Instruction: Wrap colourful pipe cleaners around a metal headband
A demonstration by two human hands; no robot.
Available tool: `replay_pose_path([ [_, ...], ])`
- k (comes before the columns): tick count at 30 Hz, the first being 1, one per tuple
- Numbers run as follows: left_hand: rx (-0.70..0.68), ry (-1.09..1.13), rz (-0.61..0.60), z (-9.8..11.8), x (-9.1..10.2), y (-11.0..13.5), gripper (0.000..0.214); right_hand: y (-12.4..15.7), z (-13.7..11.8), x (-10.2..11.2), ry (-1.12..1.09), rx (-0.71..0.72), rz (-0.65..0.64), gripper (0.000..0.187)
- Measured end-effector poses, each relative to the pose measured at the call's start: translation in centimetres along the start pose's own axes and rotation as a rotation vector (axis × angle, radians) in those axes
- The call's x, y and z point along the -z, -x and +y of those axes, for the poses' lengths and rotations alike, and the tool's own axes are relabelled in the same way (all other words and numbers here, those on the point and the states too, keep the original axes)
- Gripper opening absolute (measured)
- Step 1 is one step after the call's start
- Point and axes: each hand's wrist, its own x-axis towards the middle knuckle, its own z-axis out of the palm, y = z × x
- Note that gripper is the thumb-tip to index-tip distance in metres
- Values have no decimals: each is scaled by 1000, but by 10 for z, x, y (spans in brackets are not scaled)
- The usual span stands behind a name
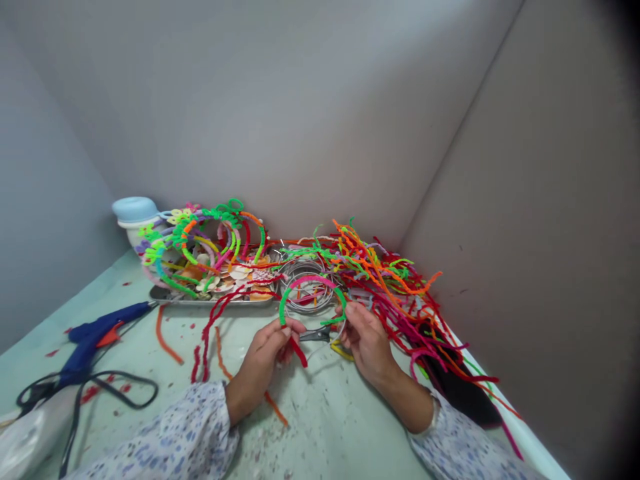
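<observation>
Between my hands is a wire hoop [321, 280] wrapped in fuzzy pipe cleaner, pink across the top and green down both sides. My left hand [270, 347] pinches its lower left end, where a short red pipe cleaner [299, 352] sticks out downward. At the right side, my right hand [367, 337] grips the hoop with thumb and fingers closed near the green part. Bare pale wire shows below the right-hand fingers. Just beyond the hands, a pair of pliers [316, 335] lies on the table, partly hidden. Behind the hoop lie coiled bare wire rings [300, 267].
Pipe-cleaner-covered hoops [215, 230] with flowers rest on a metal tray [220, 304] of shell-like pieces. A blue-lidded white container [136, 217] stands behind. A blue glue gun [95, 333] with a cord lies left. Loose pipe cleaners [385, 273] pile up at right, over a black object [465, 393].
</observation>
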Motion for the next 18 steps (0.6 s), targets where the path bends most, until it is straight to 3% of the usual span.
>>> replay_pose_path([
  [6,-62,31,-35,3,-1,1,30,0,0,1,43,27,25,23],
  [12,-53,29,10,5,-3,2,44,0,-4,-2,1,38,55,22],
  [18,-8,-175,-19,8,-6,4,34,1,-2,-1,41,42,36,23],
])
